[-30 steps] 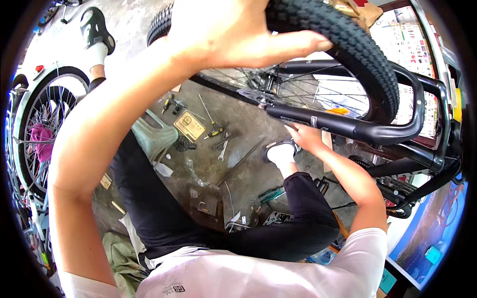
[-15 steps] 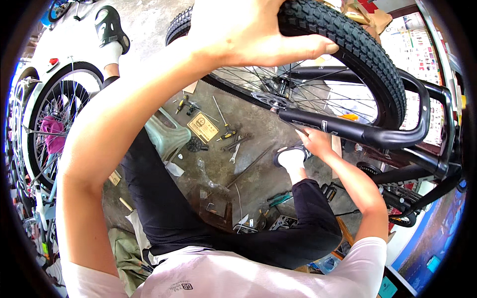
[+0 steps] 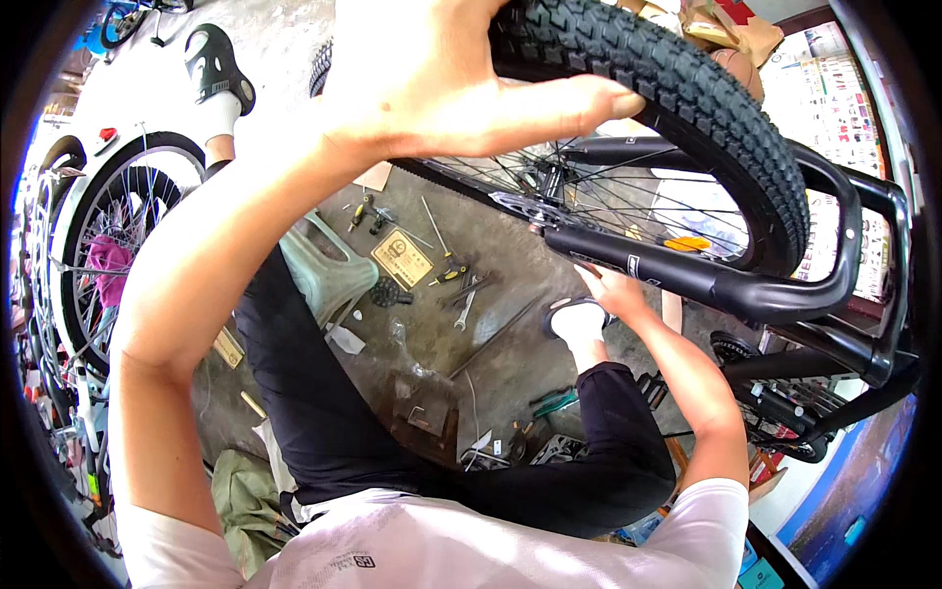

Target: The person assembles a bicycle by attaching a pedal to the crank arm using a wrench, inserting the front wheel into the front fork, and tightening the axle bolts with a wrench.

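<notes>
A black knobby-tyred bicycle wheel [image 3: 687,110] sits tilted between the legs of a black suspension fork [image 3: 687,275] at the upper right. My left hand [image 3: 412,93] wraps over the tyre, its thumb lying along the near side; its other fingers run out past the upper edge. A brake disc [image 3: 530,208] shows at the hub, beside the end of the near fork leg. Just below that leg end, my right hand [image 3: 620,294] is closed, with a thin, dark object at its fingertips that I cannot make out.
Several hand tools, among them an open-end wrench [image 3: 465,310], lie on the concrete floor near a pale green stool [image 3: 329,275]. Other bicycles [image 3: 78,255] stand along the left. Cardboard [image 3: 741,39] lies at the upper right.
My left hand has shifted left and slightly down with the tyre. The fork crown sits a little lower. My right hand has dropped slightly, staying by the fork end.
</notes>
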The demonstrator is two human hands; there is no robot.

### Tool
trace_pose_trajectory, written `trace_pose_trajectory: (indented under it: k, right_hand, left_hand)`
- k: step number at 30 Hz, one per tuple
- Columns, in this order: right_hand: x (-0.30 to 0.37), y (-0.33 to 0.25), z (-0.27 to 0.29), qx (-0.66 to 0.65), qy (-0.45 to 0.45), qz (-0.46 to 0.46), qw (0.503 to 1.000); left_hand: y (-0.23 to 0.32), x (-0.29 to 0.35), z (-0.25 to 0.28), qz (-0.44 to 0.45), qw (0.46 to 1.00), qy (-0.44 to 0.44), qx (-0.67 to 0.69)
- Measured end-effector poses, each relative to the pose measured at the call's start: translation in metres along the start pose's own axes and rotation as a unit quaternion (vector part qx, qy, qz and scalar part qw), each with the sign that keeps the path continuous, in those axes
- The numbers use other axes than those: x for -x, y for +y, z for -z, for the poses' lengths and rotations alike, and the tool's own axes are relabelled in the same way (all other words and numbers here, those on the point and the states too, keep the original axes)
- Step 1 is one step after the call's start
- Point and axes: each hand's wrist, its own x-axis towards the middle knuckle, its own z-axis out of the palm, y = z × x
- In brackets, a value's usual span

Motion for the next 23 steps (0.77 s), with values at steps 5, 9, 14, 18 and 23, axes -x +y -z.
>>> trace_pose_trajectory:
  k: [5,9,14,18,23]
  right_hand:
    - [-0.004,0.004,-0.016,-0.06,0.044,0.058,0.996]
    - [-0.002,0.033,-0.049,-0.017,0.119,0.063,0.991]
    - [-0.014,0.001,-0.027,0.051,0.023,-0.013,0.998]
    - [-0.01,-0.019,-0.015,0.132,0.088,-0.047,0.986]
    - [0.015,-0.025,-0.01,0.172,0.164,0.074,0.969]
  left_hand:
    - [0.0,-0.003,0.009,-0.095,0.993,0.051,0.035]
    - [0.009,0.005,-0.001,-0.052,0.997,0.053,0.021]
    - [0.012,0.009,0.001,0.011,0.999,0.035,-0.032]
    - [0.023,0.013,0.008,0.034,0.995,0.06,-0.074]
    - [0.033,0.022,0.013,0.068,0.995,0.047,-0.064]
